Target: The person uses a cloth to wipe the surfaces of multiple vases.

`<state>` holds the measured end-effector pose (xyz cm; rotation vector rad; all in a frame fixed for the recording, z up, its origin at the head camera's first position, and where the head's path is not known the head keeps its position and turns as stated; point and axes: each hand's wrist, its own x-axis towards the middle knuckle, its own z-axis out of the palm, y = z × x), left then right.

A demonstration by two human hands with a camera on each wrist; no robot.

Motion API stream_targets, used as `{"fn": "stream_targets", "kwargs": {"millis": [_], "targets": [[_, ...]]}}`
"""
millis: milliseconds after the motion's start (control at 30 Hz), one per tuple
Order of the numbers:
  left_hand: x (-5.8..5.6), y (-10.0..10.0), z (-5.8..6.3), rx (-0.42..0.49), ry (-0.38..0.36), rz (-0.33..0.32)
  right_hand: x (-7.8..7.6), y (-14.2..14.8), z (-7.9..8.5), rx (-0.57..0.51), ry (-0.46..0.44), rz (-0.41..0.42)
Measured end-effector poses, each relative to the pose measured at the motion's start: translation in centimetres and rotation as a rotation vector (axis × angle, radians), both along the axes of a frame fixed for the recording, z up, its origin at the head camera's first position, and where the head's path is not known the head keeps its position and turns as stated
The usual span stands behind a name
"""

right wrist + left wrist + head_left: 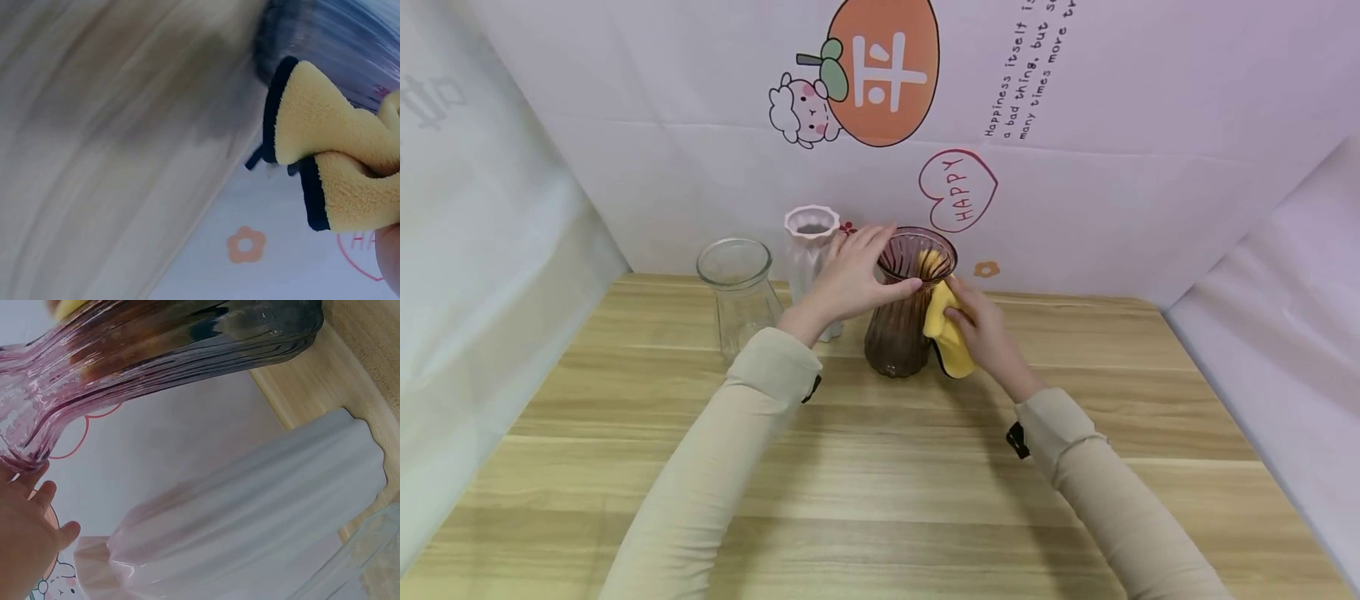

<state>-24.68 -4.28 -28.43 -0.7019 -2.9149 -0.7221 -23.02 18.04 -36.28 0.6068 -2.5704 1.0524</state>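
A ribbed purple glass vase (895, 337) stands upright near the back of the table. My left hand (853, 279) holds its rim from the left, thumb across the front and fingers at the far side. The left wrist view shows the fingertips touching the rim of the vase (187, 347). On the vase's right side, my right hand (988, 329) grips a folded yellow cloth (951, 346) against the glass. Dark edging borders the cloth (337, 125) in the right wrist view, where most of that hand is out of frame.
Just left of the purple vase stands a white fluted vase (808, 262), partly hidden behind my left hand. A clear glass vase (737, 292) is farther left. Behind them hangs a printed white cloth backdrop (700, 167), along the back edge of the wooden table (880, 500).
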Motion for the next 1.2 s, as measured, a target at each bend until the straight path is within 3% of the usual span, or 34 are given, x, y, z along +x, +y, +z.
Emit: {"fn": "stream_targets", "kwargs": {"millis": [233,533,800,1200], "targets": [[-0.2,-0.2,-0.2,0.026,-0.051,-0.039,0.3,-0.5,0.7,-0.014,-0.036,-0.036],[0.0,-0.1,-0.3,-0.031,-0.037,-0.029,0.3,0.0,-1.4,0.076,-0.062,-0.034],[-0.1,0.1,-0.5,-0.007,-0.052,-0.007,0.6,0.7,-3.1,0.159,-0.066,-0.004],[0.2,0.2,-0.2,0.042,-0.123,0.005,1.2,1.7,-3.9,0.100,-0.051,-0.024]]}}
